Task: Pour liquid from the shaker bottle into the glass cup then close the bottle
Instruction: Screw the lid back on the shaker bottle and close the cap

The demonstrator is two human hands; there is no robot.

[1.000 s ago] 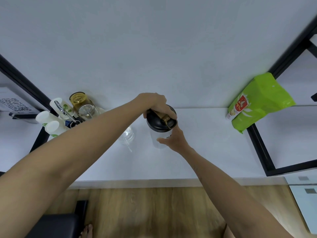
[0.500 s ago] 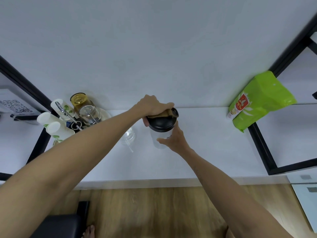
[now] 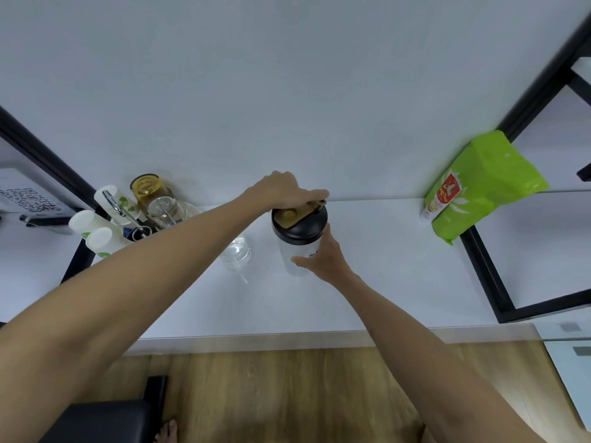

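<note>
The shaker bottle (image 3: 299,233) stands upright on the white counter (image 3: 367,276), a clear body under a black lid with a gold flip cap. My right hand (image 3: 321,259) wraps the bottle's clear body from the front right. My left hand (image 3: 283,190) rests over the far edge of the lid, fingertips on the gold cap's hinge end. The gold cap lies flat on the lid. The clear glass cup (image 3: 235,252) stands just left of the bottle, partly behind my left forearm.
At the back left stand white paper cups (image 3: 92,227), an amber jar (image 3: 145,187) and upturned glasses (image 3: 163,207). A green snack bag (image 3: 479,187) leans at the back right by a black frame (image 3: 486,279). The counter's front edge meets wooden floor below.
My left hand slid from covering the lid's top toward its far edge, uncovering the gold cap. The cap now lies flat. The right hand kept its hold on the bottle.
</note>
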